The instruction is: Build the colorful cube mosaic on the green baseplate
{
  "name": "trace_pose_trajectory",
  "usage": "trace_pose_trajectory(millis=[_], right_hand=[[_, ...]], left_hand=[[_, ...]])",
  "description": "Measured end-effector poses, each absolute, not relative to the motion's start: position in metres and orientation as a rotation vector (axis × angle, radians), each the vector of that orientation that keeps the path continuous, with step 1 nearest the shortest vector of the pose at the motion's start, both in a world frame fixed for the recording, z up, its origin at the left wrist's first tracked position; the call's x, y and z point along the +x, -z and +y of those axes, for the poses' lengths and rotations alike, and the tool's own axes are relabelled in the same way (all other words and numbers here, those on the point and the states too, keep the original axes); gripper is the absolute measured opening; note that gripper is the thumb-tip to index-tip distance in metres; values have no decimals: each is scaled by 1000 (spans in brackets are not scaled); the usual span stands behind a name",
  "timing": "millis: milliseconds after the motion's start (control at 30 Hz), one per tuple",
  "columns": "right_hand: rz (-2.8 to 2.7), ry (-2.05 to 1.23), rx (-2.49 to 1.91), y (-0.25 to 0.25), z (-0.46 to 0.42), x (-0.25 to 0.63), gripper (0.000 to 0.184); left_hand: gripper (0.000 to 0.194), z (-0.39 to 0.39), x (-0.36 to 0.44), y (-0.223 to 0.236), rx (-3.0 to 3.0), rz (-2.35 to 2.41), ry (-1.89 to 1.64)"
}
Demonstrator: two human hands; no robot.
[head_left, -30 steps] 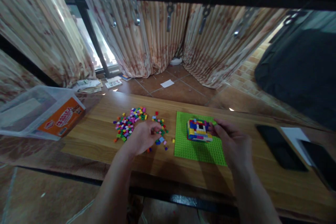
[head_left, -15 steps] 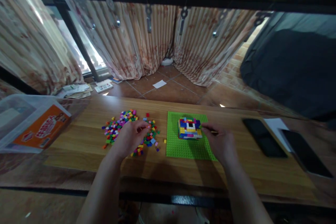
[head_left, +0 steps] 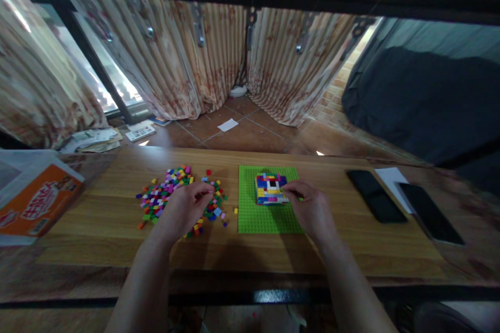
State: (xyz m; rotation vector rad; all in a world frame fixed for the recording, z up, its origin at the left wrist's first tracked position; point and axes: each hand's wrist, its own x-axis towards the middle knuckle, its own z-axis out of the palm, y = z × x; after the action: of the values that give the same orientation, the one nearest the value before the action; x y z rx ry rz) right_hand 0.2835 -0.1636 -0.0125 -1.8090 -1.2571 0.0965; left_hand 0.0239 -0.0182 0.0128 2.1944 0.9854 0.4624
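A small, blocky build of many-coloured toy bricks stands on a green studded baseplate, with a dark square gap in its top. At the build's right edge, my right hand has thumb and forefinger pinched together; whatever is between them is too small to make out. My left hand hovers over a loose pile of small toy bricks, its fingertips closed in a pinch near the pile's right side. I cannot make out what that pinch holds. Part of the pile is hidden behind my left hand and wrist.
One yellow brick lies between pile and baseplate on the wooden table. A clear plastic box with an orange label stands at the left. Toward the right lie a black phone, white paper and another dark slab.
The whole view has swung, shifting everything leftward. My right fingertips have come in from beside the build onto its right edge. My left hand stays pinched over the pile.
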Motion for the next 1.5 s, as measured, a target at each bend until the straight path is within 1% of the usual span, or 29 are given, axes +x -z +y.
trace_pose_trajectory(millis=[267,533,633,833,933,1167,1500], right_hand=[[-1194,-33,-1837,15,-163,284,9],[-1072,-81,-1865,17,-161,282,11],[-974,-145,-1870,20,-161,287,19],[-679,-314,-1859,29,-158,296,46],[-646,-417,-1805,34,-152,292,54],[-524,-572,-1611,43,-139,283,48],[-454,-573,-1565,44,-138,281,47]], left_hand=[[26,-16,21,-10,2248,1017,-449],[24,-17,23,-14,2290,1031,-421],[23,-17,21,-13,2304,1037,-411],[24,-18,20,-14,2305,1077,-406],[25,-18,20,-16,2317,1093,-398],[22,-18,20,-16,2332,1079,-423],[20,-18,17,-14,2367,1083,-477]])
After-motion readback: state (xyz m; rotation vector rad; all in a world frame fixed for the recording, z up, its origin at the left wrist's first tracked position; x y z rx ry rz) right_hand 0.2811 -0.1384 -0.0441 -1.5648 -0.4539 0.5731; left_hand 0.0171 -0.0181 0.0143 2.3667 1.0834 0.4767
